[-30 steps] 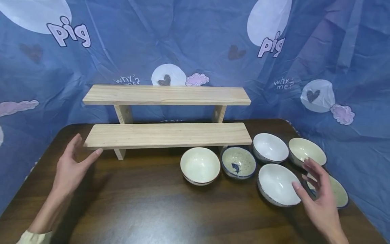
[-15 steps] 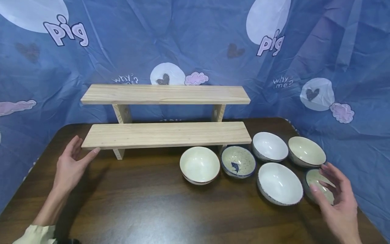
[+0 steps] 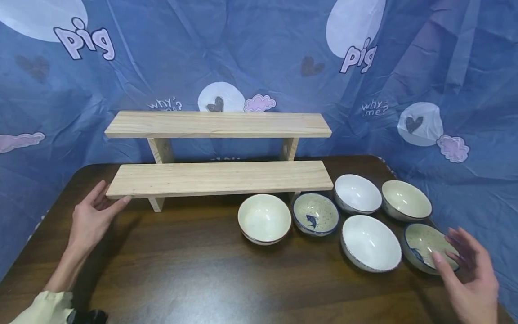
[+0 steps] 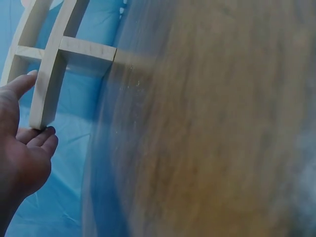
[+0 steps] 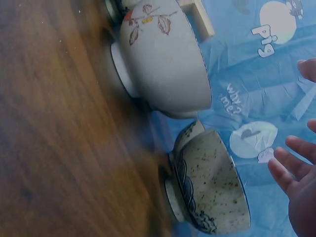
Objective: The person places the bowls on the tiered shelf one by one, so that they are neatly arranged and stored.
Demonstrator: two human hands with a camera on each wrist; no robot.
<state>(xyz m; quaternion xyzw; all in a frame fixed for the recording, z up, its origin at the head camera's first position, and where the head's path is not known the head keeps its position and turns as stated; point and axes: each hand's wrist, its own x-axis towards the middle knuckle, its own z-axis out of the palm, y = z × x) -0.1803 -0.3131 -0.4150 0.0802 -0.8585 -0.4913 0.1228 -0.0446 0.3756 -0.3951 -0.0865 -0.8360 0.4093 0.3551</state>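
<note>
At the left end of the two-tier wooden shelf (image 3: 220, 179), my left hand (image 3: 91, 221) holds the lower board. In the left wrist view its thumb lies along one face of that board, and the fingers curl at the end. My right hand (image 3: 471, 276) is held with spread, slightly bent fingers at the right side of a speckled bowl (image 3: 425, 245) with a blue rim. The right wrist view shows the fingers (image 5: 291, 165) apart from this bowl's wall. A larger white bowl (image 3: 370, 243), with a floral outside, stands just left of it.
A cream bowl (image 3: 265, 219) and a small fish-patterned bowl (image 3: 315, 213) stand before the shelf's right part. Another white bowl (image 3: 358, 193) and a pale green bowl (image 3: 406, 200) are behind. A blue printed cloth (image 3: 243, 54) hangs behind the dark wooden table (image 3: 194, 270).
My left hand has closed in on the lower board's end. My right hand has moved right, from over the white bowl's edge to the speckled bowl's far side, uncovering more of it.
</note>
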